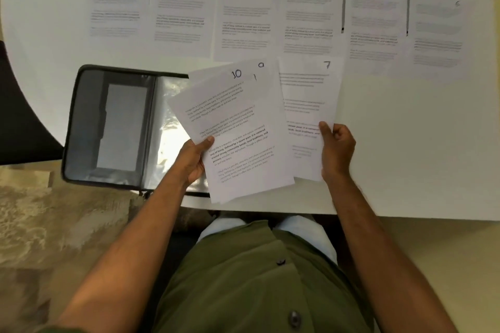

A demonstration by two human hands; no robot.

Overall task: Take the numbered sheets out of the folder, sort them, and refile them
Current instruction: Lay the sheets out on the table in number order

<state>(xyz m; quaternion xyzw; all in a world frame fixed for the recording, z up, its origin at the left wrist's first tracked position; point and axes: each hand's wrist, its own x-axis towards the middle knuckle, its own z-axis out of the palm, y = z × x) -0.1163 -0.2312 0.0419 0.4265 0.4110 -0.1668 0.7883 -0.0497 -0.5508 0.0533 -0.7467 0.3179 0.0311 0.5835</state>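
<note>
While sheets 1 to 6 [270,16] lie in a row beyond the open folder [119,127], the left hand [193,161] pinches a small fanned stack [235,127], sheet 10 on top, over the folder's right half. Just right of the folder, the right hand [336,151] grips sheet 7 [308,105] by its edge.

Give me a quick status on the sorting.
Left hand holds stack, sheet 10 on top. Right hand pinches sheet 7. Sheets 1–6 laid out. Nothing blocking.

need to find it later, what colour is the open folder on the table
Dark grey, with a black edge, and clear plastic sleeves inside the folder; only the head view shows it.
</note>
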